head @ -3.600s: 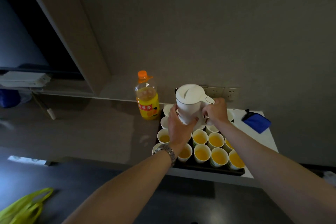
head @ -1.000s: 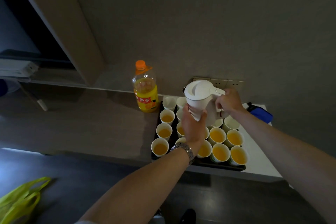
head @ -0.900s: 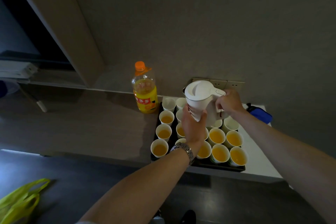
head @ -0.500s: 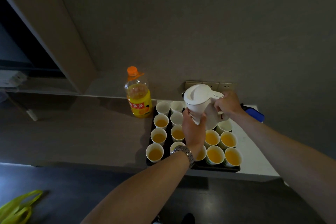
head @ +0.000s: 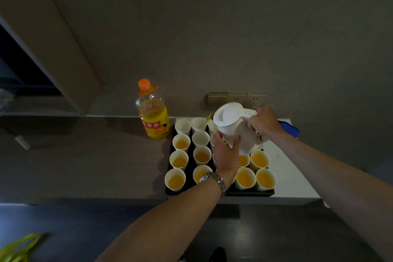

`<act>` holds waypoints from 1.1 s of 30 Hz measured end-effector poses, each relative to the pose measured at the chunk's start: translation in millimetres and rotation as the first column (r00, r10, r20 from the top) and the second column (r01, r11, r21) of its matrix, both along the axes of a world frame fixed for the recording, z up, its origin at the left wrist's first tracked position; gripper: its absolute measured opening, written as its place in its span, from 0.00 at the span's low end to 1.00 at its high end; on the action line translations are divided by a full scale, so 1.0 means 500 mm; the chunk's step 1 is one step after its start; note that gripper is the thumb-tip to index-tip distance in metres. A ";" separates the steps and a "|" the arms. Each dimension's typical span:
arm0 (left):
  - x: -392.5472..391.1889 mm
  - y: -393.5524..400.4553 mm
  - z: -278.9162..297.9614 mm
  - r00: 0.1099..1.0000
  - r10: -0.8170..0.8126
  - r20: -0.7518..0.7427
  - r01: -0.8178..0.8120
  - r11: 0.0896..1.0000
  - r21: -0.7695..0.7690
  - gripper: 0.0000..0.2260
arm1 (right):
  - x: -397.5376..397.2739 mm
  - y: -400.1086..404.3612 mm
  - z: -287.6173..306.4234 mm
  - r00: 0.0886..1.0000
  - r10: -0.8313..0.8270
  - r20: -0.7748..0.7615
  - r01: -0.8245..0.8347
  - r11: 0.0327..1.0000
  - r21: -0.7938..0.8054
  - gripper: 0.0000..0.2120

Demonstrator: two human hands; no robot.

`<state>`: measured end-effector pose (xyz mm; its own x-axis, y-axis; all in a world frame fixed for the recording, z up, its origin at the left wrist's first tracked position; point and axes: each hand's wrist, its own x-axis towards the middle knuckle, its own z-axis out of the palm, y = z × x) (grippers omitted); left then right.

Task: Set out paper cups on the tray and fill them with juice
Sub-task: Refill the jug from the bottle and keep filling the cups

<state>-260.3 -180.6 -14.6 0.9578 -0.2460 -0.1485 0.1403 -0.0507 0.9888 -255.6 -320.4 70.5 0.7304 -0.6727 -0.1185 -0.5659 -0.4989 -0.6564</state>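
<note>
Head view shows a white jug [head: 230, 119], shaped like a kettle, tilted toward the upper left of the frame over the black tray [head: 251, 192] at centre right. The right hand [head: 263, 122] curls round its handle; the left hand [head: 225, 151] cups the lower body with fingers wrapped against the wall. A thin stream of juice appears to leave the spout toward the back-row cup [head: 198, 124]. Most paper cups [head: 245, 177] on the tray hold orange juice; those in the back rows look empty.

The jug seems rigid and smooth, probably fairly heavy when loaded, so the handle takes the weight while the palm beneath steadies the tilt. The cups look light and thin-walled, easy to tip or crush, best held low round the wall. An orange juice bottle [head: 154, 117] stands just left of the tray.
</note>
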 end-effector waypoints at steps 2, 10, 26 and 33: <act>-0.002 0.000 -0.005 1.000 -0.013 -0.013 0.013 1.000 0.002 0.25 | -0.003 0.000 -0.004 1.000 0.006 -0.006 -0.006 1.000 -0.002 0.17; -0.005 -0.001 -0.014 0.998 -0.040 -0.052 0.042 0.998 0.037 0.24 | -0.012 0.007 -0.002 0.999 0.016 -0.029 -0.017 1.000 -0.021 0.18; -0.003 -0.002 -0.023 0.998 -0.036 -0.056 0.037 0.999 0.015 0.22 | -0.007 0.021 0.007 0.997 0.053 -0.065 -0.056 0.997 -0.047 0.17; -0.001 0.000 -0.032 0.996 -0.047 -0.074 0.048 0.999 0.010 0.22 | -0.010 0.029 0.012 0.994 0.062 -0.092 -0.069 0.995 -0.078 0.16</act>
<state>-260.6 -180.6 -30.6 0.9313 -0.2890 -0.2216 0.2100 -0.0710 0.9751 -260.7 -305.9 76.3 0.7623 -0.6336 -0.1324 -0.5846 -0.5861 -0.5610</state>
